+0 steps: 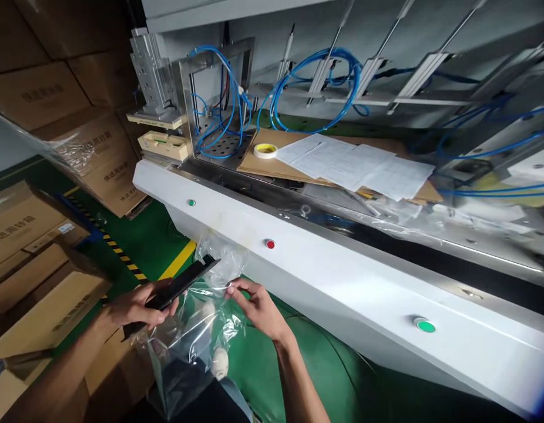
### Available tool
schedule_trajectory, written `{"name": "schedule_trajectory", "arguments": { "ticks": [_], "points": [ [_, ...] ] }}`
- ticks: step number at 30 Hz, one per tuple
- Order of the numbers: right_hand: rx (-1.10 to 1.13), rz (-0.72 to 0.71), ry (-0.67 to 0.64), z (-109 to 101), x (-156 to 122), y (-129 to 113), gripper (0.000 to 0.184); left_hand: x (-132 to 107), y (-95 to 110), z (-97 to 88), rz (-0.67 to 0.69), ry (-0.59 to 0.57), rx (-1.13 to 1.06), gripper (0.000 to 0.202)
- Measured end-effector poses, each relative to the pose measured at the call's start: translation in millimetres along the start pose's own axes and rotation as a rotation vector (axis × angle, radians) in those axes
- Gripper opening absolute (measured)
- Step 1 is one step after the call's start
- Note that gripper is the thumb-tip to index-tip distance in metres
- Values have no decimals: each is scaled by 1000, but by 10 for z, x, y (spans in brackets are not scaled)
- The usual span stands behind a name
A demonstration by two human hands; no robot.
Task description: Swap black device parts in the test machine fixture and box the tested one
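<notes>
My left hand (146, 306) is closed around a long, flat black part (181, 285), tilted up toward the right; its exact kind does not show. A clear plastic bag (197, 329) hangs below and between my hands, crinkled and shiny. With thumb and fingers pinched, my right hand (254, 302) holds the bag by its upper right edge. The far end of the black part lies just above the bag, in front of more clear film. Whether the left fingers also grip the bag is hidden.
A white machine front (325, 276) with a red button (271, 244) and green buttons (425, 325) runs along the right. Behind it lie papers (338, 161), a tape roll (265, 151) and blue hoses (316, 88). Cardboard boxes (47, 94) are stacked at left; an open carton (56, 311) stands nearer.
</notes>
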State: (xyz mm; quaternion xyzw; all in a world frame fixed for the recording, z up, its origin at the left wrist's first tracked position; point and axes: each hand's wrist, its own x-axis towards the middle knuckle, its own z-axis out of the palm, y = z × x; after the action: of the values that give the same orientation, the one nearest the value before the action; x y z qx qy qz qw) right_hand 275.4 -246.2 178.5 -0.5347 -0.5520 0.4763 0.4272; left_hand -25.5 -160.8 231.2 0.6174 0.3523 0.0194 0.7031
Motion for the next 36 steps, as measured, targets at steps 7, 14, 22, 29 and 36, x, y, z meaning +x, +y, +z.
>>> {"name": "schedule_trajectory", "arguments": {
  "ticks": [7, 14, 22, 29, 36],
  "points": [
    [-80, 60, 309, -276, 425, -82, 60, 707, 518, -632, 195, 120, 521, 74],
    [-147, 105, 543, -541, 1226, 2, 62, 1907, 1185, -1619, 414, -82, 658, 72],
    [-170, 320, 1023, -623, 2063, 124, 83, 3201, 1883, -2385, 538, -83, 976, 67],
    [-235, 531, 1300, -703, 2157, 271, 84, 3360, 1800, -2603, 703, 134, 805, 57],
    [-372, 694, 1395, -714, 2175, 246, 64, 3290, 1341, -2269, 722, 85, 653, 52]
  ]
}}
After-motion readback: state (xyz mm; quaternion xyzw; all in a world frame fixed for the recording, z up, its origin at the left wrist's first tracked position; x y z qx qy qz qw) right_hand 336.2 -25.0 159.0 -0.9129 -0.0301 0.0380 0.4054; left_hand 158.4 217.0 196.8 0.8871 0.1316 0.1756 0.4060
